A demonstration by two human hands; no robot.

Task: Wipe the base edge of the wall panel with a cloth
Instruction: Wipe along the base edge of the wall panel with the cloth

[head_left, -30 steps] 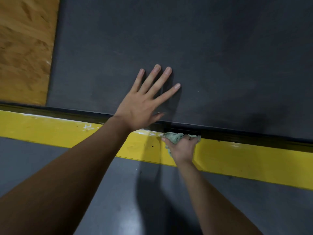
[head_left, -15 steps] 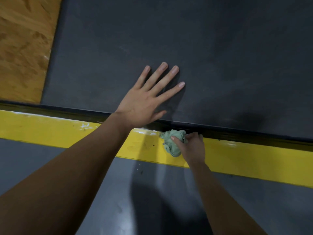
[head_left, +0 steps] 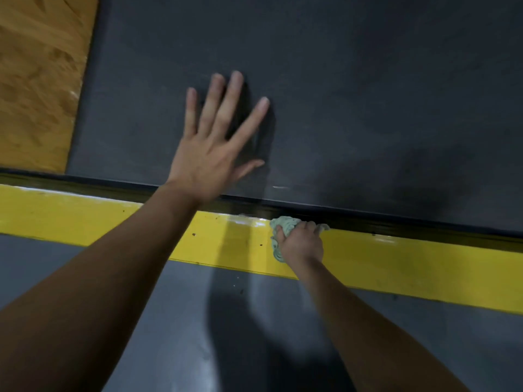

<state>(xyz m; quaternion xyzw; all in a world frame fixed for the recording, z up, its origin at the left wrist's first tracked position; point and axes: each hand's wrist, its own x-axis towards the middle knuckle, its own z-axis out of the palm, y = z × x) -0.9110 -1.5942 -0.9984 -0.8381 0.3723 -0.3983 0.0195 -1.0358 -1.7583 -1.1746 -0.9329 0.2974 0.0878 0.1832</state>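
At centre frame, your left hand (head_left: pixel 210 154) lies flat on the dark wall panel (head_left: pixel 368 94), fingers straight and spread, forearm reaching up from lower left. Right of centre, your right hand (head_left: pixel 301 241) grips the bunched green cloth (head_left: pixel 285 223) against the panel's base edge (head_left: pixel 396 222), above the yellow strip (head_left: pixel 410 264).

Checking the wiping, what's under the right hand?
A crumpled green cloth, gripped by the right hand, on the yellow strip at the wall panel base. The surface beneath is hidden.
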